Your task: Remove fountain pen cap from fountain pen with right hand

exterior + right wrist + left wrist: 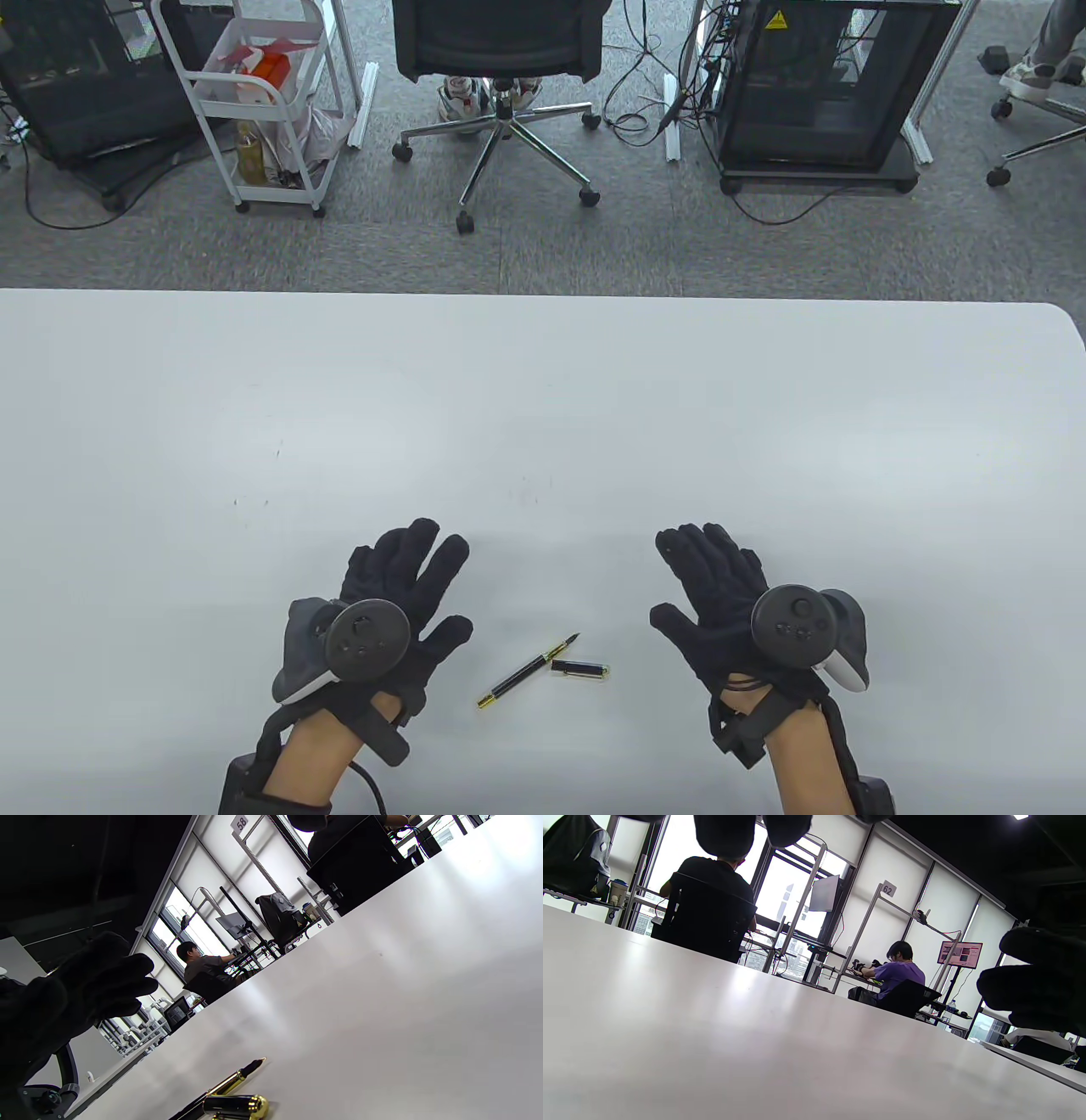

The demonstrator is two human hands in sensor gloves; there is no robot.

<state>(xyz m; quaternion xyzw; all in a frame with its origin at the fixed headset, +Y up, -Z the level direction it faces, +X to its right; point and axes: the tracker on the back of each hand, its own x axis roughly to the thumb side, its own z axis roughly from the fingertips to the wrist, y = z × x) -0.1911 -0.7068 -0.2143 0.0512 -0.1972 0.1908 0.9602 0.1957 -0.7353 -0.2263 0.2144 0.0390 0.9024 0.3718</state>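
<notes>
The cap (579,670) lies off the fountain pen (528,671) (nib bared), between both thumbs; left hand (399,607) and right hand (721,603) rest spread wide, holding nothing, apparently finished.

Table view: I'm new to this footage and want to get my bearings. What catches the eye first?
Two black-gloved hands lie flat and open on the white table, left hand and right hand, holding nothing. Between them the fountain pen lies uncapped, nib bare, with the fountain pen cap beside it to the right.
</notes>
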